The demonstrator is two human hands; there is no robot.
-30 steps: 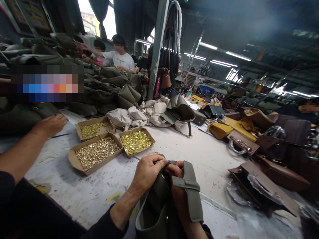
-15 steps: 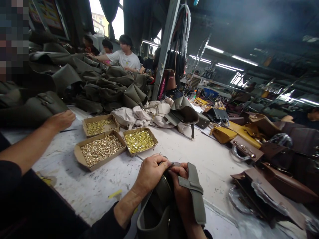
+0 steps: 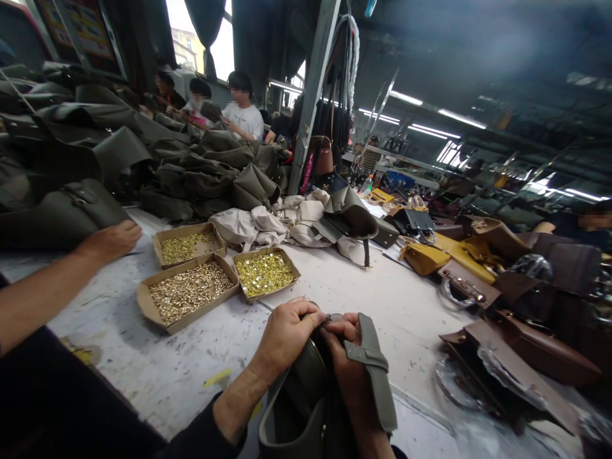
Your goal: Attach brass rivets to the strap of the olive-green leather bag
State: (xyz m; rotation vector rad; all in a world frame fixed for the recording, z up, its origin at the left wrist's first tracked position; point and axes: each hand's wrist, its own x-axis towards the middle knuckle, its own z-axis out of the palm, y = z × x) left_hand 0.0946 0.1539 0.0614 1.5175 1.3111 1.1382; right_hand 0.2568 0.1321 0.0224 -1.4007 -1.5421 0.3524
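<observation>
An olive-green bag (image 3: 296, 408) stands at the bottom centre, its top gaping and a zip running along the inside. My left hand (image 3: 287, 335) pinches the bag's upper edge between thumb and fingers. Right beside it, my right hand (image 3: 347, 357) is closed on the same edge, fingertips almost meeting those of the left. A strap with a loop (image 3: 375, 370) hangs over the right wrist side. Whatever small part lies between the fingertips is hidden.
Cardboard trays of small gold metal pieces (image 3: 189, 290) sit left of centre on the white table (image 3: 344, 274). A co-worker's hand (image 3: 112, 241) reaches in from the left. Olive bags (image 3: 191, 172) are heaped behind; brown bags (image 3: 545, 344) and yellow ones lie right.
My hands keep their grip on the bag edge with hardly any movement. The co-worker's hand is slightly lower, and the distant person in white has drawn an outstretched arm back.
</observation>
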